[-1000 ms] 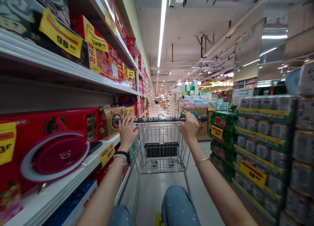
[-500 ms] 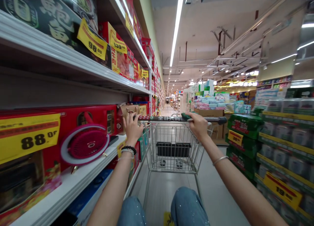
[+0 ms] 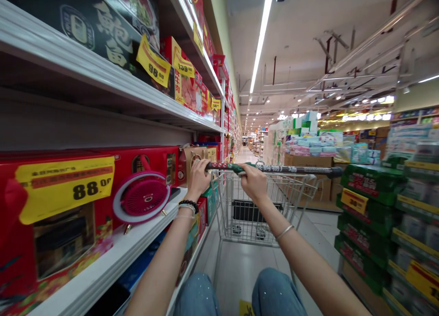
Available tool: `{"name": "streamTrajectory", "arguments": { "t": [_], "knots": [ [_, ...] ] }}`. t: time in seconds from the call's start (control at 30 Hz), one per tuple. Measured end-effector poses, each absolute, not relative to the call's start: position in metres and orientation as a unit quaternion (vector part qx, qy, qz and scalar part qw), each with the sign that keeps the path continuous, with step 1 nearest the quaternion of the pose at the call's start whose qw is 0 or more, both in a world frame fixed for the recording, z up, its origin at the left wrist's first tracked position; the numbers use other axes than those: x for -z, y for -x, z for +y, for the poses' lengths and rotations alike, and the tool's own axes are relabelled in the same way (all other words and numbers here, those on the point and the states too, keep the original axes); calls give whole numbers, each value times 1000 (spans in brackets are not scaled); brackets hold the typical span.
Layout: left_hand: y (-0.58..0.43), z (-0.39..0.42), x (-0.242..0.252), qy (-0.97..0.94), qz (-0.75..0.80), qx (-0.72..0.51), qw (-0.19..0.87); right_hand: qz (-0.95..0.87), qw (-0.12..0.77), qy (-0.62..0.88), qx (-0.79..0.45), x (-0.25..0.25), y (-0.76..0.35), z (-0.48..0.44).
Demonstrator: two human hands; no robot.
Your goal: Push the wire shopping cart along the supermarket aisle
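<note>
A wire shopping cart (image 3: pixel 252 215) stands in front of me, its dark handle bar (image 3: pixel 295 169) running left to right. My left hand (image 3: pixel 199 179) is closed at the left end of that bar, by the shelf edge. My right hand (image 3: pixel 254 184) presses a green cloth (image 3: pixel 236 168) onto the bar, a short way right of my left hand. The fingers are curled over it, partly hidden. Near my left wrist, a round magenta fan with a white ring (image 3: pixel 146 198) sits on the lower shelf against red gift boxes.
White shelves (image 3: pixel 113 94) with boxed goods and yellow price tags (image 3: pixel 70 188) line the left side. Green cartons (image 3: pixel 370 224) are stacked at the right, with packaged goods (image 3: pixel 313 142) behind. My knees (image 3: pixel 279 288) are below the cart handle. A long aisle stretches ahead.
My right hand has slid left along the bar with the green cloth, closer to my left hand. My left fingers, spread before, are now closed at the bar's end. The view has turned slightly left.
</note>
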State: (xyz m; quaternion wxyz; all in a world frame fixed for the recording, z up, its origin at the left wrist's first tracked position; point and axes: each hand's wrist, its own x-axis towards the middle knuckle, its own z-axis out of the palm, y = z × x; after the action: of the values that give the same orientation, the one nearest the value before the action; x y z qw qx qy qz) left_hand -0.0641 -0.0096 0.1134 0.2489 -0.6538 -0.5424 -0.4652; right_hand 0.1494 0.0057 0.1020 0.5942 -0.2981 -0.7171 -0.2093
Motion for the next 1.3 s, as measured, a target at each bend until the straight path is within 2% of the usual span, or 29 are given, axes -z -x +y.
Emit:
{"name": "streamTrajectory", "arguments": {
  "t": [0.1,0.2,0.5,0.67,0.83,0.9,1.1,1.3],
  "knots": [
    [80,-11,-114,658,-558,445,241,-648,652,318,234,-100,-176,18],
    [83,-9,-108,658,-562,448,224,-616,664,342,251,-99,-183,30],
    [71,-3,-96,628,-569,477,233,-744,576,296,167,-118,-56,15],
    [75,-3,-95,618,-574,468,264,-784,536,256,182,-126,-69,15],
    [61,2,-92,601,-569,503,250,-731,506,421,182,-140,-100,13],
    [54,5,-90,582,-568,535,229,-732,482,444,185,-144,-88,9],
    [55,2,-90,582,-576,524,233,-791,498,299,193,-137,-78,7],
    [57,-8,-97,584,-590,496,254,-779,526,259,221,-117,-174,29]
  ]
}}
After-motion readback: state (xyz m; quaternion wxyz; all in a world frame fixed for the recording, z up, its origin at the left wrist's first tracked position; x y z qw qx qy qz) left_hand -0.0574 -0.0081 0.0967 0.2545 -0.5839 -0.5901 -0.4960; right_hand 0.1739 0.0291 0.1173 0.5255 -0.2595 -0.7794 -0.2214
